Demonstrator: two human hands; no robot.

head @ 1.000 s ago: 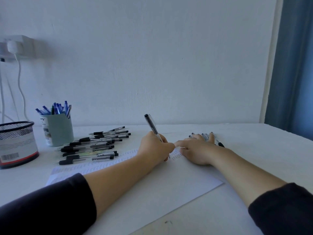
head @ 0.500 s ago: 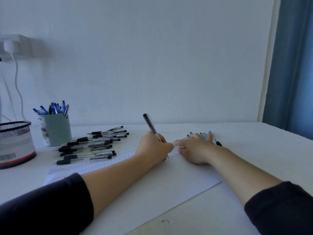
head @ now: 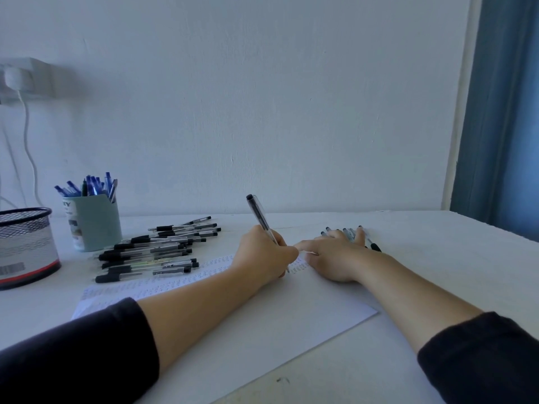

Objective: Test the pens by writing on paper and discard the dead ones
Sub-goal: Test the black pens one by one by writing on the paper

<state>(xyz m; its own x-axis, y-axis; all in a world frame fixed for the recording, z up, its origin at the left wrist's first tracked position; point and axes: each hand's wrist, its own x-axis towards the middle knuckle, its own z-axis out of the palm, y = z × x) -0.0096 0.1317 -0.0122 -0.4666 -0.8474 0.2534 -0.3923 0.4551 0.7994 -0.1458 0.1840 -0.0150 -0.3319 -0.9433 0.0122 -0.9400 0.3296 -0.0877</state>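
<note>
White table point(head: 437, 272) against white wall point(head: 262, 97)

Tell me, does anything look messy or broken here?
Nothing looks broken or spilled. The black pens lie in a loose pile beside the paper, and a few more pens peek out behind the right hand.

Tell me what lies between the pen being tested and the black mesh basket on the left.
The pile of black pens lies on the table between the pen that the left hand grips and the mesh basket. The teal pen cup stands beside that basket. Carried above them, nothing visible blocks the pen.
</note>
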